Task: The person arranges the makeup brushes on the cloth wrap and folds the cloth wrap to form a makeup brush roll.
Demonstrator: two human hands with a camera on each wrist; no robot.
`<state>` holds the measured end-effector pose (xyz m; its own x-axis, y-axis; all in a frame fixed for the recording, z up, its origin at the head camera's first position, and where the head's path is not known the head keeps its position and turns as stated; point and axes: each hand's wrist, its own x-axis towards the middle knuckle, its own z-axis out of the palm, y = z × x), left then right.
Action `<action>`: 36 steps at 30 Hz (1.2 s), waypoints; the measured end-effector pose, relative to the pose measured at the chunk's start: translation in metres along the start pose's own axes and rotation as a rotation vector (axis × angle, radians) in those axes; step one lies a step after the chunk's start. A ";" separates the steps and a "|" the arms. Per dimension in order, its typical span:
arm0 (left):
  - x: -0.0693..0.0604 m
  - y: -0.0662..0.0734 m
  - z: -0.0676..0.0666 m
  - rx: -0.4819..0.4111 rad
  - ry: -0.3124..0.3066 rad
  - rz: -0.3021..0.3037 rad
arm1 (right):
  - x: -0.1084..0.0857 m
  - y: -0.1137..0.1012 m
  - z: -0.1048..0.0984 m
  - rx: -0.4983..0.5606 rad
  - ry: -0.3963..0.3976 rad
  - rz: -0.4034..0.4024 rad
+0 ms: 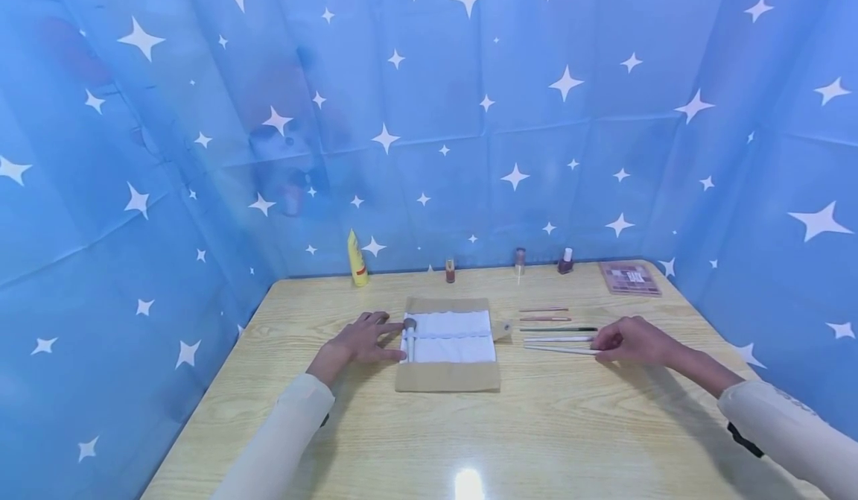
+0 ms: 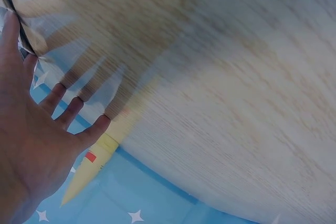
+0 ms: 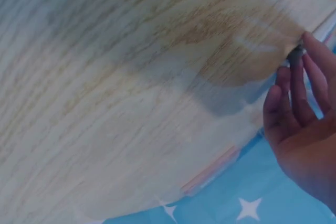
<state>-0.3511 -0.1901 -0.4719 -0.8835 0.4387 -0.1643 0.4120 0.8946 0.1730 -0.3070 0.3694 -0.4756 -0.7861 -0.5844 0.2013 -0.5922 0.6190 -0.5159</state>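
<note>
A brush roll (image 1: 450,345) lies unfolded on the table, tan outside with a white pocketed lining. One makeup brush (image 1: 411,340) with a dark head sits at its left side. My left hand (image 1: 365,337) rests at the roll's left edge, fingers extended, fingertips touching the edge beside that brush. To the right of the roll, several slim makeup brushes (image 1: 550,329) lie in a row. My right hand (image 1: 630,340) pinches the right end of the nearest pale-handled brush (image 1: 559,350); in the right wrist view a dark brush head (image 3: 295,53) shows between thumb and fingers.
Along the table's back edge stand a yellow tube (image 1: 357,260), a small bottle (image 1: 450,270), a slim clear-and-brown container (image 1: 520,261) and a dark nail polish bottle (image 1: 566,261). A flat palette (image 1: 629,278) lies at the back right. Blue starry curtains (image 1: 429,112) surround the wooden table (image 1: 402,440).
</note>
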 end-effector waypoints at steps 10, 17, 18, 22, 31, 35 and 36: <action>0.004 -0.003 0.004 -0.005 -0.011 -0.011 | 0.001 -0.001 -0.007 -0.013 -0.013 -0.128; 0.004 -0.008 0.005 0.002 0.003 -0.007 | 0.013 -0.011 -0.027 0.171 -0.020 -0.016; 0.003 -0.008 0.005 0.004 0.001 -0.005 | 0.016 -0.013 -0.030 0.208 -0.020 0.025; 0.001 -0.008 0.004 0.003 0.010 0.000 | 0.025 -0.022 -0.039 0.316 -0.016 0.165; 0.001 -0.005 0.005 -0.011 0.020 0.010 | 0.046 -0.038 -0.040 0.410 -0.005 0.266; 0.002 -0.004 0.005 -0.015 0.026 0.012 | 0.054 -0.046 -0.040 0.424 0.000 0.279; 0.002 -0.004 0.005 -0.016 0.027 0.013 | 0.056 -0.048 -0.039 0.425 0.002 0.283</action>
<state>-0.3535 -0.1923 -0.4774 -0.8836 0.4481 -0.1358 0.4205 0.8870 0.1907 -0.3298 0.3278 -0.4070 -0.9058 -0.4237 0.0059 -0.2321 0.4843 -0.8435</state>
